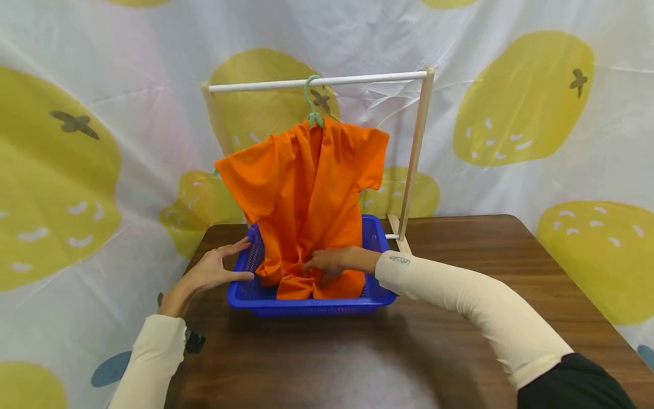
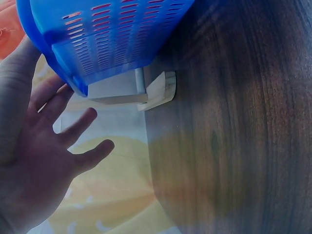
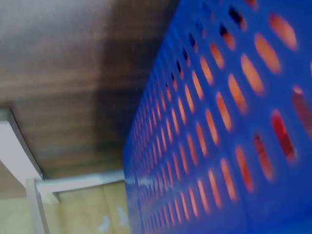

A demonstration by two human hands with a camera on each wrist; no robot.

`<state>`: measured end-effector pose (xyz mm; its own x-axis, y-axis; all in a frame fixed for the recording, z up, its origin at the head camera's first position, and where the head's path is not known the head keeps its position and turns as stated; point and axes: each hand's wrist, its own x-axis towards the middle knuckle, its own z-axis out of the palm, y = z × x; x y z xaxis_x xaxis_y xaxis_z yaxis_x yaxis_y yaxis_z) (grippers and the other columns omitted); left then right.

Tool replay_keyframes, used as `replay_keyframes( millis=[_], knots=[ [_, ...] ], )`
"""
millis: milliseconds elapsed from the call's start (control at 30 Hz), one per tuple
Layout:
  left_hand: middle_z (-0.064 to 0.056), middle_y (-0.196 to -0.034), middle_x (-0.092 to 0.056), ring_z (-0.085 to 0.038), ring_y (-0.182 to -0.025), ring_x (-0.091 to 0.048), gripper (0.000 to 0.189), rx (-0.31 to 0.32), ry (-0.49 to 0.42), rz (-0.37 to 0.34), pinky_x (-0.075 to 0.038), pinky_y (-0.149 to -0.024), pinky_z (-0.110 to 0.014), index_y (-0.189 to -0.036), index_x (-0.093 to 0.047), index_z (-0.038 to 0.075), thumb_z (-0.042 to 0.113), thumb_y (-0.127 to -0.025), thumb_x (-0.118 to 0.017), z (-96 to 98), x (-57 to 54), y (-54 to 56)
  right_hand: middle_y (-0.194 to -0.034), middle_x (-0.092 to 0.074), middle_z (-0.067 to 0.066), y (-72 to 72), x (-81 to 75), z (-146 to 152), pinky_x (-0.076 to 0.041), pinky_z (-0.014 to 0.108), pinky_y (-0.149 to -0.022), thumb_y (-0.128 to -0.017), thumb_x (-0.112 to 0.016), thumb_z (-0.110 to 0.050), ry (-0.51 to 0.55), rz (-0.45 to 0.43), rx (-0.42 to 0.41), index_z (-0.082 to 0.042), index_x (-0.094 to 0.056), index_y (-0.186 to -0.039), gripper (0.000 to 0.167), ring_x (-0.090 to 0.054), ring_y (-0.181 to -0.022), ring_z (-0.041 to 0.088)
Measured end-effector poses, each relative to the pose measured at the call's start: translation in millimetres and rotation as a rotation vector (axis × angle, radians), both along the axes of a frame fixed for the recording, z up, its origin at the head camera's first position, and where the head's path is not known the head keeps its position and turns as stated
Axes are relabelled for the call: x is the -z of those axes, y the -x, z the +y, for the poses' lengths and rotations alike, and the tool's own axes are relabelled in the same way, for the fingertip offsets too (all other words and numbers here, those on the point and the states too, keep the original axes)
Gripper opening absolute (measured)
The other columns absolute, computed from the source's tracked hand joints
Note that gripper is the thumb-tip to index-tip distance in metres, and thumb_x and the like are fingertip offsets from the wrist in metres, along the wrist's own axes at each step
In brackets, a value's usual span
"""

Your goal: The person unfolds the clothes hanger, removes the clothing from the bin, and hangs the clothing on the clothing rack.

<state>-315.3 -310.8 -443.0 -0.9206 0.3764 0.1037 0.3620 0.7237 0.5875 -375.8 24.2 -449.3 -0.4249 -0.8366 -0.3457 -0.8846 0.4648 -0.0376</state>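
An orange short-sleeved shirt (image 1: 327, 187) hangs on a green hanger (image 1: 314, 116). Its lower part lies bunched inside a blue plastic basket (image 1: 311, 304) with slotted walls. My right hand (image 1: 334, 262) reaches over the basket's right side and grips the gathered cloth low on the shirt; its fingertips are partly hidden in the folds. At the left rim is my left hand (image 1: 212, 270), thumb and fingers spread and fairly straight, touching the basket. In the left wrist view, that hand's ring and little fingers stick out free below the rim.
The hanger hooks over the white rod (image 1: 373, 78) of a rack with wooden posts (image 1: 416, 153), standing behind the basket. Everything stands on a brown wooden table (image 1: 470, 244). A curtain (image 1: 506, 182) with yellow fruit prints surrounds the back and sides.
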Motion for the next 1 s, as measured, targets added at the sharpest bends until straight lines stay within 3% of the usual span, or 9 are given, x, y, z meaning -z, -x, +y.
replay_keyframes(
  millis=[133,233,400,467,567,667,833,1000],
  knots=[
    [-0.002,-0.166,-0.037,-0.041,-0.150,-0.035,0.092,-0.004,-0.013,-0.006,-0.028,-0.117,-0.067,-0.157,-0.048,0.018,0.050,-0.080,-0.088,-0.2,-1.4,0.9,-0.097,-0.065,0.003,1.6,2.7,3.9,-0.050,0.024,-0.083,-0.097,-0.074,-0.009,0.100,-0.056,-0.018,-0.010,-0.067,-0.104,0.010,-0.060,-0.095,0.019],
    [0.000,-0.166,-0.037,-0.040,-0.150,-0.035,0.091,-0.009,-0.023,-0.019,-0.027,-0.117,-0.067,-0.157,-0.049,0.017,0.049,-0.081,-0.088,0.8,-0.9,0.7,-0.086,-0.056,0.001,1.5,5.3,7.9,-0.048,0.022,-0.075,-0.097,-0.071,-0.002,0.151,-0.106,-0.014,-0.008,-0.060,-0.109,0.018,-0.058,-0.082,0.019],
    [0.001,-0.166,-0.037,-0.040,-0.150,-0.034,0.090,-0.009,-0.036,-0.028,-0.026,-0.118,-0.067,-0.156,-0.049,0.016,0.046,-0.081,-0.089,1.3,0.9,-0.1,-0.098,-0.062,0.011,0.5,9.2,14.8,-0.053,0.027,-0.084,-0.103,-0.061,-0.002,0.171,-0.104,-0.064,-0.006,-0.045,-0.148,0.048,-0.062,-0.088,0.025],
    [0.001,-0.166,-0.036,-0.040,-0.150,-0.034,0.090,-0.008,-0.044,-0.026,-0.026,-0.118,-0.067,-0.157,-0.049,0.017,0.045,-0.082,-0.089,0.6,1.2,-0.2,-0.100,-0.065,0.013,1.4,8.9,15.9,-0.054,0.028,-0.085,-0.103,-0.058,0.000,0.205,-0.090,-0.092,-0.003,-0.053,-0.145,0.043,-0.063,-0.090,0.026],
    [0.002,-0.166,-0.036,-0.039,-0.151,-0.034,0.089,-0.010,-0.061,-0.028,-0.026,-0.118,-0.067,-0.157,-0.048,0.018,0.045,-0.082,-0.089,-0.4,0.8,0.1,-0.094,-0.065,0.010,3.8,6.3,16.6,-0.049,0.026,-0.081,-0.099,-0.061,0.002,0.263,-0.071,-0.100,0.000,-0.069,-0.123,0.024,-0.059,-0.087,0.022],
    [0.002,-0.167,-0.035,-0.040,-0.151,-0.033,0.090,-0.013,-0.072,-0.036,-0.025,-0.118,-0.068,-0.158,-0.047,0.018,0.045,-0.082,-0.088,-1.3,-0.1,-0.4,-0.090,-0.059,0.006,5.0,3.8,16.2,-0.043,0.025,-0.080,-0.097,-0.067,-0.002,0.282,-0.097,-0.060,-0.001,-0.070,-0.111,0.015,-0.054,-0.088,0.021],
    [0.001,-0.167,-0.035,-0.040,-0.150,-0.034,0.090,-0.001,-0.057,-0.031,-0.025,-0.117,-0.069,-0.158,-0.047,0.017,0.046,-0.083,-0.087,-1.1,-0.6,-1.1,-0.117,-0.058,0.011,4.5,5.9,17.1,-0.044,0.031,-0.096,-0.096,-0.072,-0.013,0.246,-0.104,-0.005,-0.001,-0.066,-0.125,0.032,-0.051,-0.109,0.025],
    [0.000,-0.166,-0.036,-0.041,-0.150,-0.036,0.089,0.003,-0.048,-0.027,-0.027,-0.117,-0.068,-0.158,-0.047,0.019,0.047,-0.083,-0.087,0.9,0.1,-1.0,-0.126,-0.064,0.016,4.3,12.3,23.0,-0.050,0.039,-0.103,-0.093,-0.066,0.001,0.364,-0.116,-0.007,-0.001,-0.061,-0.133,0.040,-0.061,-0.112,0.030]
  ],
)
